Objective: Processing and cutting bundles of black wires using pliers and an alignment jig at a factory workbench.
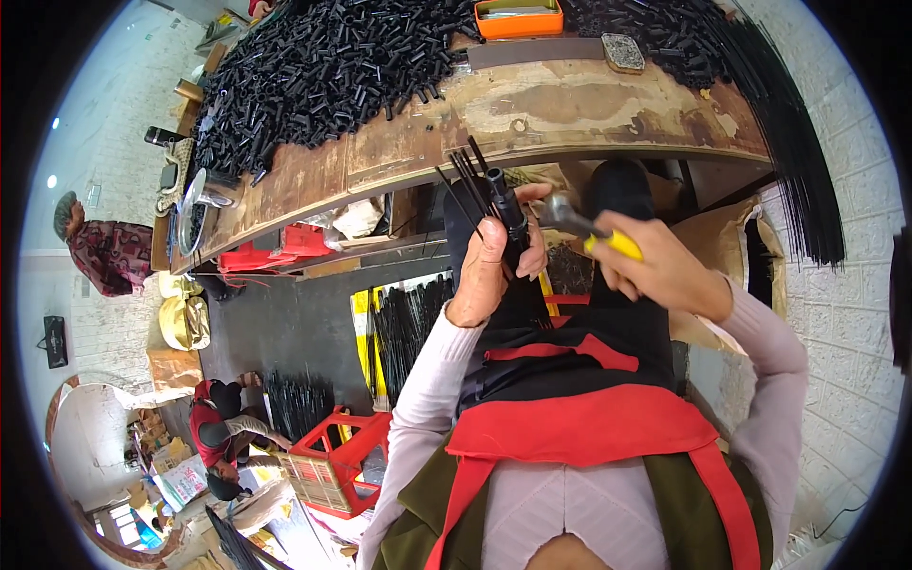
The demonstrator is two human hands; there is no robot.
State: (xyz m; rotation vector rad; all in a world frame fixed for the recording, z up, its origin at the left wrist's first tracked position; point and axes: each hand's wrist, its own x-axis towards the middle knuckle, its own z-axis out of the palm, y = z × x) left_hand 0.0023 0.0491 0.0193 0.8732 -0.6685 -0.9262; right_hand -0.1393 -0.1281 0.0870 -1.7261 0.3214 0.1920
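My left hand (pixel 484 261) is closed round a short black tube (pixel 507 201) and several thin black rods (pixel 465 176), which stick up past the fingers. Both are over my lap, just off the near edge of the wooden workbench (pixel 570 100). In my right hand (pixel 670 261) is a hammer with a yellow and black handle; its grey head (pixel 560 211), a little blurred, is close beside the tube and the left fingertips. Whether the head touches the tube cannot be told. The lower ends of the rods are partly hidden by the left hand.
A large heap of short black tubes (pixel 332 71) covers the bench's far left. An orange tin (pixel 519 21) and a speckled block (pixel 622 53) stand at the back. Long black rods (pixel 798 152) hang at the right. A red stool (pixel 347 465) and a crouching person (pixel 223 432) are lower left.
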